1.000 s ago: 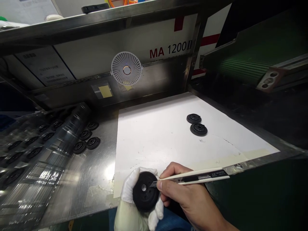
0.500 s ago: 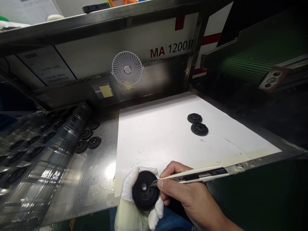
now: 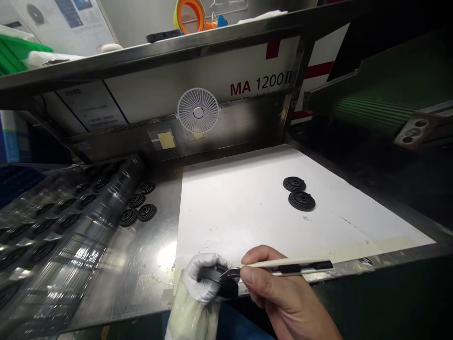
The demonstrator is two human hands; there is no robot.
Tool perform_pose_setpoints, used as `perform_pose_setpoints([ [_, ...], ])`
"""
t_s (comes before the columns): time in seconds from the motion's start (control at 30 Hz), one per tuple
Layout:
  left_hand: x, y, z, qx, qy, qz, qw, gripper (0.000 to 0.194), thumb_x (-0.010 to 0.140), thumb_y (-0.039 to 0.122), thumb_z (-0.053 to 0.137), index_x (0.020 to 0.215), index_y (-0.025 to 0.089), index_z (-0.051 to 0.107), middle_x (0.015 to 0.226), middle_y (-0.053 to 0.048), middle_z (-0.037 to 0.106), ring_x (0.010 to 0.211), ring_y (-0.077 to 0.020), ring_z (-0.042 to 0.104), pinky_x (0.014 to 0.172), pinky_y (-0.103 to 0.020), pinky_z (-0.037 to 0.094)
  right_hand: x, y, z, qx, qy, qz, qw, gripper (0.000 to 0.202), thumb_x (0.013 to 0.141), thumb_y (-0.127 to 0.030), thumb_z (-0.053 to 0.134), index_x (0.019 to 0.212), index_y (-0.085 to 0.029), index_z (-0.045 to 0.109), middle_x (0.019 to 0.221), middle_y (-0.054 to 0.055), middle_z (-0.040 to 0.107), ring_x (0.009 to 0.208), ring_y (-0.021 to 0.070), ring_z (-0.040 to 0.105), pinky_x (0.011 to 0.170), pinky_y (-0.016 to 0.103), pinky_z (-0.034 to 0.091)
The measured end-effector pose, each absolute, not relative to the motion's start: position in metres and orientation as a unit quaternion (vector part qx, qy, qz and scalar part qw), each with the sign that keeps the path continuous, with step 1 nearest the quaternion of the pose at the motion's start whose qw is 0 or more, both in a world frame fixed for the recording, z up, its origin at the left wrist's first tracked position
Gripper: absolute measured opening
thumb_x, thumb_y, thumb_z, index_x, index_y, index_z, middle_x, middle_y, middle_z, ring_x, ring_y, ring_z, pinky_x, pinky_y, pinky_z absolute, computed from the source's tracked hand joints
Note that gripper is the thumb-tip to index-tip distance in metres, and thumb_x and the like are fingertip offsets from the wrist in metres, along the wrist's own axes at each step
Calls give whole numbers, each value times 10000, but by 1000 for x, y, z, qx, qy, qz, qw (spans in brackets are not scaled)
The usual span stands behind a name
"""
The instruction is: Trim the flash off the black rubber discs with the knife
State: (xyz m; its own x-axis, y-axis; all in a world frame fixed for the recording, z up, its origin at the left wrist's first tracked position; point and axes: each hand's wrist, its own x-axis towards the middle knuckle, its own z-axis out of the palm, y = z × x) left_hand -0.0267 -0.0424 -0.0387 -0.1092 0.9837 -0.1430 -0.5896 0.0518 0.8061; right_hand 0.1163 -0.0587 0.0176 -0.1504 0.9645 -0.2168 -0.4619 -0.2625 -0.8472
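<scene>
My left hand [image 3: 203, 278], in a white glove, is closed around a round black disc-shaped part [image 3: 228, 285] above the front edge of the bench. The part is tilted, with its side toward me, and the fingers cover some of it. In my bare right hand [image 3: 272, 288] is a slim craft knife [image 3: 293, 265] with a white and black handle, gripped like a pen. Its blade tip reaches the edge of the part; whether it touches I cannot tell. Two more black discs, one [image 3: 294, 183] just behind the other [image 3: 301, 200], lie on the white sheet [image 3: 230, 203].
Several black discs [image 3: 146, 212] rest on the metal bench [image 3: 159, 255] at left. Beside them are clear plastic trays [image 3: 81, 236] holding more discs. A small white fan [image 3: 198, 111] stands at the back, below a shelf with an orange tape roll [image 3: 190, 16].
My left hand has turned the black disc from face-on to edge-on. The knife has followed, its tip now at the disc's edge. The whole view has shifted slightly.
</scene>
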Motion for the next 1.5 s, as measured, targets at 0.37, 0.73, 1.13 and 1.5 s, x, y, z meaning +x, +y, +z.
perform_pose_setpoints([
  [0.37, -24, -42, -13, 213, 361, 552, 720, 139, 694, 204, 653, 570, 155, 691, 619, -69, 679, 591, -194, 622, 628, -298, 505, 111, -60, 15, -423, -375, 653, 503, 235, 699, -394, 738, 706, -185, 631, 558, -28, 495, 569, 119, 416, 555, 255, 325],
  [0.73, -22, -50, -3, 218, 389, 595, 669, 158, 550, 76, 771, 565, 191, 663, 638, -21, 681, 635, -188, 638, 669, -297, 519, 114, -62, 12, -424, -389, 652, 493, 256, 704, -408, 734, 720, -175, 630, 550, -27, 509, 555, 114, 430, 541, 248, 336],
  [1.13, -30, -50, -17, 305, 438, 611, 584, 240, 491, 11, 779, 591, 216, 702, 629, -25, 676, 616, -196, 614, 649, -297, 488, 111, -58, 14, -405, -339, 683, 504, 225, 703, -363, 744, 717, -169, 631, 545, -29, 519, 535, 97, 438, 530, 225, 331],
  [1.5, -48, -49, -27, 474, 494, 440, 581, 253, 611, 340, 766, 785, 160, 727, 735, -85, 706, 691, -246, 640, 635, -304, 485, 127, -48, 22, -379, -379, 700, 472, 180, 694, -287, 750, 679, -159, 625, 549, -37, 521, 548, 90, 415, 539, 225, 326],
])
